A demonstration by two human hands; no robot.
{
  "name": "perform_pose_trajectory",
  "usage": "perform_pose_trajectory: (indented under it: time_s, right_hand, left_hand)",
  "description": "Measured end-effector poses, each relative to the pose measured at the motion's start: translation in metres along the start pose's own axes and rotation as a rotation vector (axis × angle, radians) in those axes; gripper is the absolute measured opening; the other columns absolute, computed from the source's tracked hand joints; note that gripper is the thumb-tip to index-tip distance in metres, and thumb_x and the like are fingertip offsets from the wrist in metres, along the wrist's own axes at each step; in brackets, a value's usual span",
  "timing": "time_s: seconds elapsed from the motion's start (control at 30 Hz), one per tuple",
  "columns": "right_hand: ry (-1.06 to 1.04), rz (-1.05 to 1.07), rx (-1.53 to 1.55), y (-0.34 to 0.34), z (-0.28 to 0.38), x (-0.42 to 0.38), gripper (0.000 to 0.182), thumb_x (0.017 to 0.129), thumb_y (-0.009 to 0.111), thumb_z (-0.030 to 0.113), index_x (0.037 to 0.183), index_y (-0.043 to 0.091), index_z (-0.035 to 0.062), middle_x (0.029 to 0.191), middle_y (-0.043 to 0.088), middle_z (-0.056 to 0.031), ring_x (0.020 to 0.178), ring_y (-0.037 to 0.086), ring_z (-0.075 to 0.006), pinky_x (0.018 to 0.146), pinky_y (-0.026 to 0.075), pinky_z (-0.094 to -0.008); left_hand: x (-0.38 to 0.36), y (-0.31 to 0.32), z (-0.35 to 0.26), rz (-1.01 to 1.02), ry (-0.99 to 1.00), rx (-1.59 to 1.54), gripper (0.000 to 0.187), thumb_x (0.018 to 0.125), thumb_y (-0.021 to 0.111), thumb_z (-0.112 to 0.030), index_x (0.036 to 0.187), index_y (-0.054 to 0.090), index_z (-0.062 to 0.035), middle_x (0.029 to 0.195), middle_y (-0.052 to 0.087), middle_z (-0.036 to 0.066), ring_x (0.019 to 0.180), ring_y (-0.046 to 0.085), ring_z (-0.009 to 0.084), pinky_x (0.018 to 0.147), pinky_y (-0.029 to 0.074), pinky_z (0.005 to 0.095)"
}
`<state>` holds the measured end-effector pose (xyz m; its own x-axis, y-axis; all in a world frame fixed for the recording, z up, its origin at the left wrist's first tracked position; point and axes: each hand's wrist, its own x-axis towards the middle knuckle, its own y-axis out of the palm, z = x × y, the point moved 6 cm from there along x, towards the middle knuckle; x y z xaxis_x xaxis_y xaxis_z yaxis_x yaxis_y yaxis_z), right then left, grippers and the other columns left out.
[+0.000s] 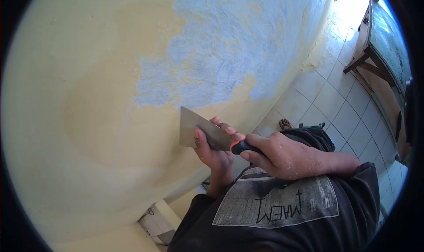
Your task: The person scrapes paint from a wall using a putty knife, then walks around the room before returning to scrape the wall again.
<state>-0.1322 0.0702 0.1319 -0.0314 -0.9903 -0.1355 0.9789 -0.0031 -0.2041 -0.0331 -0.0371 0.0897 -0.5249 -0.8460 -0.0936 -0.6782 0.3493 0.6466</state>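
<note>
A broad-bladed paint scraper (204, 129) is held in front of my chest, its metal blade pointing up and left toward the wall (101, 132). My right hand (287, 157), dusted with pale specks, is wrapped round its black and orange handle. My left hand (216, 157) grips the blade, the thumb lying on the near face and the fingers passing behind. In this view the blade's upper corner meets the lower border of a bare bluish patch (203, 66), where the yellowish coat is gone. Part of the left palm is hidden by the blade.
White floor tiles (322, 93) run along the wall's foot at right, with pale scrapings (311, 64) near its base. A wooden-legged table (388, 44) stands farther right. My foot (285, 124) shows below. A light-coloured ledge (165, 216) lies at lower left.
</note>
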Motion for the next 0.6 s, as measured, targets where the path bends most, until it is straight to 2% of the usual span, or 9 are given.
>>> perform_pose_trajectory:
  time_s: [0.07, 0.17, 0.37, 0.5, 0.6]
  right_hand:
    - [-0.056, -0.019, 0.026, 0.001, -0.008, 0.001, 0.034, 0.095, 0.048, 0.029, 0.105, 0.05, -0.0041, 0.063, 0.057, -0.0256, 0.066, 0.059, -0.0449, 0.059, 0.046, -0.0494]
    - [0.092, 0.085, 0.017, 0.002, 0.006, 0.002, 0.034, 0.095, 0.048, 0.029, 0.105, 0.05, -0.0041, 0.063, 0.057, -0.0252, 0.067, 0.059, -0.0443, 0.059, 0.046, -0.0492]
    - [-0.011, 0.014, 0.028, -0.006, 0.0, 0.002, 0.033, 0.096, 0.047, 0.027, 0.103, 0.051, -0.0047, 0.064, 0.058, -0.0252, 0.066, 0.06, -0.0437, 0.06, 0.047, -0.0485]
    - [0.047, 0.067, 0.027, 0.0, 0.001, 0.007, 0.033, 0.096, 0.046, 0.027, 0.103, 0.052, -0.0047, 0.065, 0.058, -0.0256, 0.066, 0.06, -0.0435, 0.06, 0.047, -0.0477]
    - [0.005, 0.027, 0.041, -0.006, -0.007, 0.006, 0.032, 0.095, 0.047, 0.027, 0.102, 0.051, -0.0042, 0.065, 0.058, -0.026, 0.067, 0.06, -0.0437, 0.061, 0.046, -0.0483]
  left_hand:
    - [0.004, -0.002, 0.001, 0.023, 0.029, 0.062, 0.05, 0.097, 0.034, -0.049, 0.112, 0.05, -0.0042, 0.074, 0.06, 0.01, 0.06, 0.061, 0.0198, 0.052, 0.053, 0.0324]
    - [0.002, -0.004, -0.001, 0.009, 0.0, 0.005, 0.049, 0.097, 0.035, -0.049, 0.111, 0.05, -0.0049, 0.074, 0.059, 0.009, 0.058, 0.06, 0.019, 0.051, 0.052, 0.0317]
    - [0.006, -0.002, 0.0, -0.061, 0.048, 0.083, 0.049, 0.097, 0.036, -0.05, 0.11, 0.05, -0.0051, 0.073, 0.059, 0.008, 0.057, 0.058, 0.0178, 0.05, 0.051, 0.0309]
    - [0.004, -0.004, -0.006, -0.075, 0.001, -0.009, 0.049, 0.096, 0.037, -0.05, 0.11, 0.05, -0.0051, 0.073, 0.058, 0.008, 0.055, 0.057, 0.0169, 0.049, 0.05, 0.0296]
    - [0.005, -0.002, 0.002, -0.076, 0.056, 0.127, 0.049, 0.096, 0.036, -0.05, 0.109, 0.049, -0.0048, 0.075, 0.06, 0.009, 0.057, 0.06, 0.0189, 0.05, 0.053, 0.0314]
